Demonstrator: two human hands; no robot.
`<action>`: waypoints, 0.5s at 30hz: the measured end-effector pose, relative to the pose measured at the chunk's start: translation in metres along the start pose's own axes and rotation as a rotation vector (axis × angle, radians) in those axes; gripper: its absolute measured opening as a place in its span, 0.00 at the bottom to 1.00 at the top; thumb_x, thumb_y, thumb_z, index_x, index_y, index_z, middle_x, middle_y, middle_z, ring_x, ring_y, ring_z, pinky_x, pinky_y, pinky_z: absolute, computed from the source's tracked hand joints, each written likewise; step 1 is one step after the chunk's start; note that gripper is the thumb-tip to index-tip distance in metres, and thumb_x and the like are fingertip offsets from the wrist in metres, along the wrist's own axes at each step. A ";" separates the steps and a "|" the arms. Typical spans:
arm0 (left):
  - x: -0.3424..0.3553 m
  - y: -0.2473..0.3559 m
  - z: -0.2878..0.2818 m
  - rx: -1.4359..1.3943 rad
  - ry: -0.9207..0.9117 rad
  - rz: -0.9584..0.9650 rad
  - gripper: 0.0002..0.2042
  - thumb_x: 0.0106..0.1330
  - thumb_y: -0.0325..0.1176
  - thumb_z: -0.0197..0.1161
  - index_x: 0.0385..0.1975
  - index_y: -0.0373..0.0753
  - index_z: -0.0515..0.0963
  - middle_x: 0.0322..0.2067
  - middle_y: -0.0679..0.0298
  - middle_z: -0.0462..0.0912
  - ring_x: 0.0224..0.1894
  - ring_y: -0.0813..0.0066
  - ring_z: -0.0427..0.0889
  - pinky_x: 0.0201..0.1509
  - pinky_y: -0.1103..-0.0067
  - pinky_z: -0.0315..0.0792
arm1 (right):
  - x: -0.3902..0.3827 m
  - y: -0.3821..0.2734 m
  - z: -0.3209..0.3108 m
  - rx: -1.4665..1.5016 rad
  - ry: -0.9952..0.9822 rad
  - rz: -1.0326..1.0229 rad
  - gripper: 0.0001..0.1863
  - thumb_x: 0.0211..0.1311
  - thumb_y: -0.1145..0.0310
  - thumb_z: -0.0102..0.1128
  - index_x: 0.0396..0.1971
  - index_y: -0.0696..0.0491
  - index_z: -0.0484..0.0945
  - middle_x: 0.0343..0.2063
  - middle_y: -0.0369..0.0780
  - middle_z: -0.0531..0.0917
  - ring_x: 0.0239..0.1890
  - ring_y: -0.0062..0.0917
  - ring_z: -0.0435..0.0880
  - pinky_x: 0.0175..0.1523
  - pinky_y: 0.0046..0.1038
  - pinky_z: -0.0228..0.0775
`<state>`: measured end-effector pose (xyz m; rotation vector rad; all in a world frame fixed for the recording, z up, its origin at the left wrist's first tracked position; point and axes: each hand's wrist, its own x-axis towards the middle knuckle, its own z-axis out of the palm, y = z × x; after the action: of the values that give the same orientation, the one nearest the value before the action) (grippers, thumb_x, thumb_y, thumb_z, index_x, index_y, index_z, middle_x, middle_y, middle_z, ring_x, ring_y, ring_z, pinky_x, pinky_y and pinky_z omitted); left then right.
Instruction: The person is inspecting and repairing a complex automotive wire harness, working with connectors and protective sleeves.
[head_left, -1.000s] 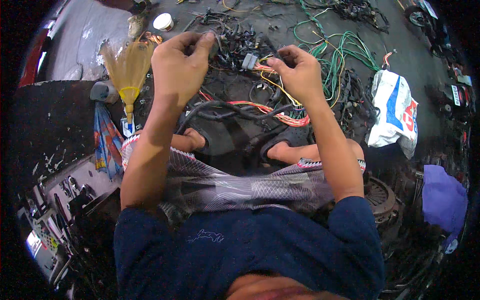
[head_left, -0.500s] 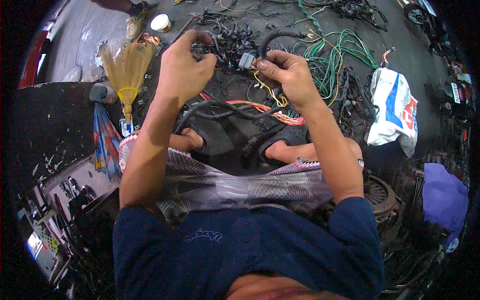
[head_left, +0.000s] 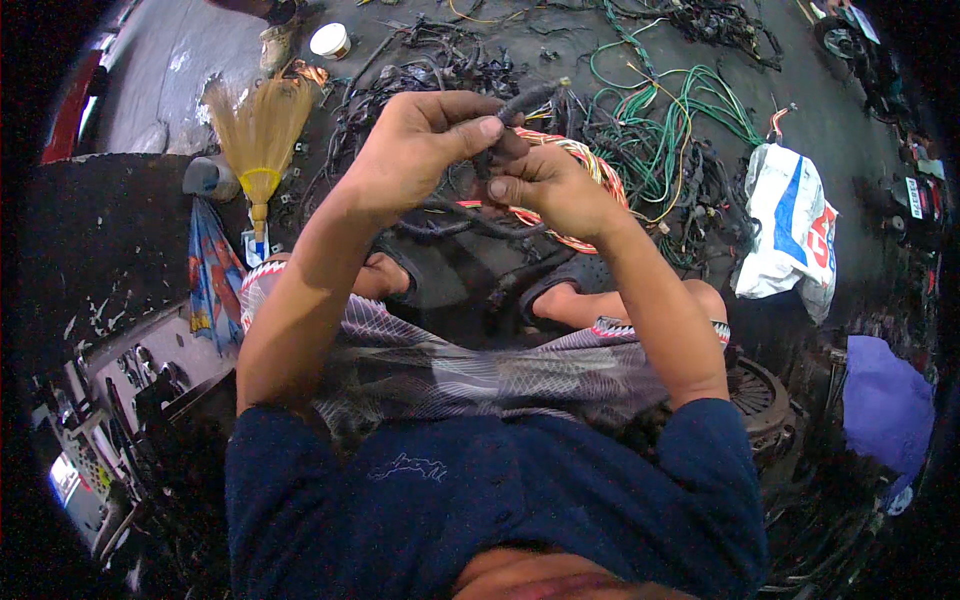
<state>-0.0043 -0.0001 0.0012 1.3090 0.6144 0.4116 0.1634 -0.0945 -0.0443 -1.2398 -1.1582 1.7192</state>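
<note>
My left hand (head_left: 435, 145) is closed on a black corrugated cable sleeve (head_left: 528, 98) that angles up to the right over the pile of dark wiring. My right hand (head_left: 550, 190) sits just below it, fingers closed around the lower stretch of that sleeve; the exact grip is partly hidden. A bundle of red, white and yellow wires (head_left: 600, 178) loops beside and behind my right hand. Thick black wrapped cables (head_left: 455, 225) cross beneath both hands, in front of my sandalled feet.
Green wire coils (head_left: 660, 135) lie to the right, beside a white sack (head_left: 785, 220). A broom (head_left: 255, 130), patterned cloth (head_left: 215, 280) and white tub (head_left: 330, 40) are at the left. A round metal part (head_left: 760, 400) and purple cloth (head_left: 888, 410) lie lower right. Another person's foot (head_left: 275, 45) is top left.
My left hand has moved right and down onto the sleeve, beside my right hand, which has shifted down. The red-white wire bundle now loops higher; the grey connector is no longer visible.
</note>
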 end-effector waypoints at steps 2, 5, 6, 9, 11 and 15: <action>-0.002 0.003 0.001 0.031 0.056 0.022 0.13 0.63 0.28 0.60 0.42 0.25 0.76 0.33 0.59 0.83 0.34 0.78 0.80 0.42 0.81 0.74 | 0.002 0.005 -0.001 -0.136 0.110 -0.027 0.10 0.60 0.73 0.58 0.41 0.59 0.77 0.35 0.34 0.81 0.38 0.17 0.78 0.45 0.23 0.70; -0.007 0.005 0.003 0.070 0.196 0.045 0.13 0.59 0.29 0.64 0.39 0.25 0.78 0.30 0.59 0.84 0.33 0.78 0.80 0.39 0.81 0.75 | 0.002 -0.007 -0.001 -0.142 0.522 -0.291 0.13 0.54 0.70 0.65 0.38 0.59 0.79 0.30 0.37 0.83 0.34 0.18 0.79 0.40 0.22 0.72; -0.008 0.011 0.005 0.218 0.240 0.031 0.13 0.55 0.29 0.67 0.38 0.26 0.78 0.28 0.59 0.84 0.31 0.80 0.80 0.36 0.82 0.74 | 0.001 -0.013 -0.003 -0.056 0.543 -0.286 0.11 0.54 0.72 0.65 0.36 0.59 0.80 0.28 0.37 0.83 0.31 0.17 0.79 0.37 0.19 0.71; -0.007 0.007 0.008 0.428 0.302 0.048 0.13 0.50 0.29 0.70 0.34 0.28 0.79 0.25 0.61 0.83 0.28 0.82 0.79 0.31 0.83 0.73 | -0.009 -0.028 -0.003 -0.086 0.549 -0.309 0.10 0.54 0.72 0.64 0.35 0.59 0.80 0.27 0.36 0.83 0.30 0.16 0.78 0.37 0.19 0.71; -0.007 0.005 0.013 0.490 0.316 0.079 0.13 0.49 0.29 0.71 0.32 0.29 0.80 0.23 0.62 0.83 0.26 0.83 0.79 0.30 0.83 0.72 | -0.010 -0.030 0.000 -0.102 0.551 -0.372 0.08 0.54 0.72 0.65 0.33 0.59 0.81 0.26 0.36 0.83 0.29 0.15 0.78 0.36 0.19 0.70; -0.007 -0.002 0.022 0.573 0.337 0.097 0.11 0.47 0.31 0.70 0.28 0.33 0.79 0.21 0.58 0.82 0.24 0.76 0.80 0.29 0.80 0.73 | -0.011 -0.028 0.003 -0.104 0.542 -0.414 0.09 0.53 0.70 0.66 0.33 0.58 0.81 0.26 0.36 0.83 0.27 0.15 0.77 0.34 0.20 0.71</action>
<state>0.0040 -0.0220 0.0037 1.8382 1.0026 0.5672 0.1651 -0.0958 -0.0143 -1.3077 -1.0790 0.9503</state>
